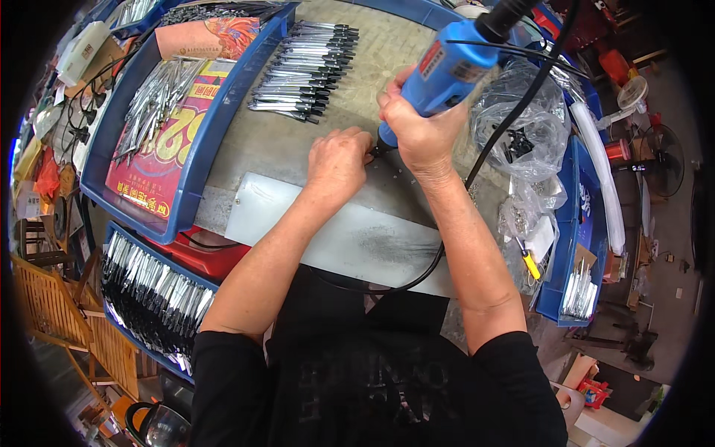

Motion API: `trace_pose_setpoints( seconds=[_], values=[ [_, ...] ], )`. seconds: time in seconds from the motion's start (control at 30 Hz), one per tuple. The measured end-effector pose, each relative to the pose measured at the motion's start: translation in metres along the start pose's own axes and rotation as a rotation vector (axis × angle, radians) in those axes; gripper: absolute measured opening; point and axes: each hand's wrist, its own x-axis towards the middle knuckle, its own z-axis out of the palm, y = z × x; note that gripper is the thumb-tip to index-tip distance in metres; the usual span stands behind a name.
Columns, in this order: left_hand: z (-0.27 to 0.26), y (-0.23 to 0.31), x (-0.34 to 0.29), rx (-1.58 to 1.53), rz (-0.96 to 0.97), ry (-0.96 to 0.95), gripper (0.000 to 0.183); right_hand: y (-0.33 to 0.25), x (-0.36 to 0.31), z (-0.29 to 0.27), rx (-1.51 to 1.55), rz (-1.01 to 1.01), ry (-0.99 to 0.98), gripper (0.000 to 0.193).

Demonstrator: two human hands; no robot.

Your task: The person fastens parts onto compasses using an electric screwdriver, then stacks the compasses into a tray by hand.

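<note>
**Head view: blue power screwdriver pressed down at the bench**

Your right hand (421,130) is clenched around the blue electric screwdriver (447,67), tip pointing down at the grey worktop (261,141). Its black cord (514,119) runs back past your right forearm. Your left hand (337,160) is closed just beside the tip, pinching a small dark part (370,153) too tiny to identify. Beyond your hands lies a stack of silver-and-black metal pieces (305,71). A blue tray (201,149) holding more silver pieces sits to your left, and clear plastic bags (521,127) lie to your right.
</note>
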Motion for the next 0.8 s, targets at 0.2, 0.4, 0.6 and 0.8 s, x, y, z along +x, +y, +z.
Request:
trace_pose_setpoints(
  seconds=[0.2,0.4,0.6,0.8],
  values=[
    [-0.002,0.000,0.002,0.043,0.043,-0.009,0.008,-0.012,-0.004,-0.009,0.072,0.003,0.018,0.025],
    [-0.008,-0.005,0.000,0.030,0.093,0.019,0.010,-0.035,-0.014,-0.027,0.326,-0.025,0.168,0.029],
    [-0.015,0.000,-0.010,0.070,0.170,0.005,0.011,-0.036,-0.020,-0.045,0.322,-0.008,0.229,0.028],
    [-0.009,-0.002,-0.016,0.127,0.205,-0.008,0.012,-0.033,-0.027,-0.049,0.322,0.012,0.266,0.030]
  ],
)
